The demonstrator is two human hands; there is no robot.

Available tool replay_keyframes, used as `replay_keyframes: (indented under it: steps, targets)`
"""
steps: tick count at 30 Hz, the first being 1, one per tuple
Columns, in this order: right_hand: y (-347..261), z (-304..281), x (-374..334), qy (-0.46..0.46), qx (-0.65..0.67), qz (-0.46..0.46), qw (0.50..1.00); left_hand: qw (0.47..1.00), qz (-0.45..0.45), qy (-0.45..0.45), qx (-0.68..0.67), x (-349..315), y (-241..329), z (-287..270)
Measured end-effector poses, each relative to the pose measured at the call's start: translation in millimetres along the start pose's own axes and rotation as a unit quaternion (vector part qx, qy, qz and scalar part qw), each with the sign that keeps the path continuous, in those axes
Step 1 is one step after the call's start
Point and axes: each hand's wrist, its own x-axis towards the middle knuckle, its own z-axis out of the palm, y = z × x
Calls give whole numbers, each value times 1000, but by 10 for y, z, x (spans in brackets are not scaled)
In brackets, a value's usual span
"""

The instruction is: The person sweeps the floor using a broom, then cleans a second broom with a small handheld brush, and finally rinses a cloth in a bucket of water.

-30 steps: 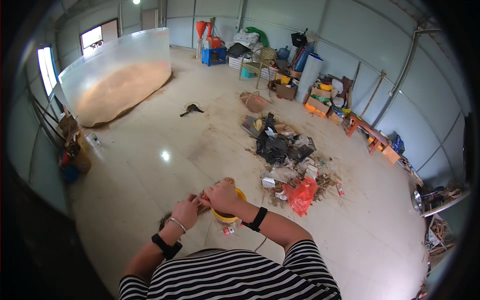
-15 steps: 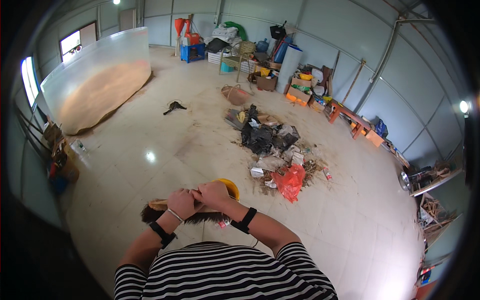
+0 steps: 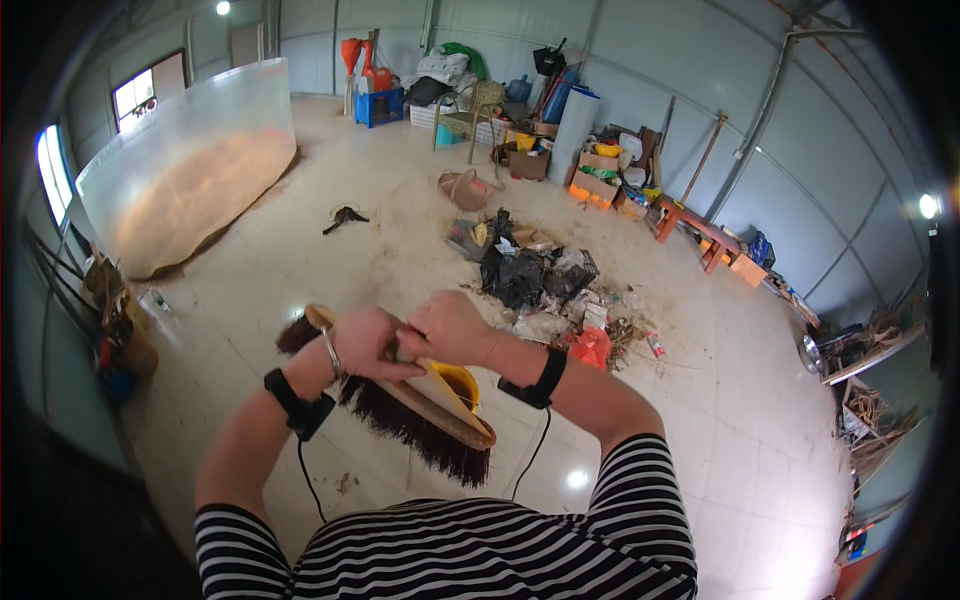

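Brush (image 3: 425, 412), one: wooden back, long dark bristles. Place: in front of the person, under the hands, slanting from ten o'clock to four, bristles toward seven. Middle partly covered.

Left hand (image 3: 368, 342), one: closed over the wooden back of the brush. Metal bracelet (image 3: 330, 352) and black band (image 3: 297, 405) at the wrist.

Right hand (image 3: 450, 328), one: curled narrow, meeting the left hand above the brush; what lies inside its fingers cannot be told. Black band at this wrist also.

Clock readings below run from the brush, twelve away from the person.

Bucket (image 3: 470, 386), yellow, one: just beside the brush at two, partly hidden behind it.

Rubbish heap (image 3: 520, 278), one: on the floor (image 3: 660, 450) at two, black plastic and scraps mixed. Red bag (image 3: 592, 347) at its near edge, partly behind the right forearm.

Basket (image 3: 465, 190), brown, one: past the heap, between twelve and one.

Dark item (image 3: 345, 217), kind unclear: on the floor toward half past eleven.

Translucent sheet (image 3: 200, 175), large, standing curved: toward half past ten; tan colour along its lower part.

Chair (image 3: 466, 122), one: well apart, half past twelve.

Red machine (image 3: 378, 80) on blue stand (image 3: 380, 107): far off at twelve.
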Motion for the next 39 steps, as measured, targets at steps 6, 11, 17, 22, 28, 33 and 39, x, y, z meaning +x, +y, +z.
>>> replay_keyframes:
  steps: [6,11,17,22,28,33,39]
  targets:
    - [179,-210,102,-11,45,107,993,967,-18,61,246,280,10,-178]
    - [409,366,14,5,137,246,960,919,-101,90,370,350,-97,133]
    - [466,497,123,160,112,112,974,932,-124,66,334,288,-56,69]
    - [345,149,209,84,121,-30,989,974,-62,-11,217,182,-15,-243]
    - [519,33,380,-9,118,-45,992,965,-90,-3,245,237,-137,-268]
    - [583,255,325,-59,189,115,974,934,-136,18,331,228,-172,-132]
    - [576,319,262,-11,125,48,991,932,-158,32,323,235,-117,-100]
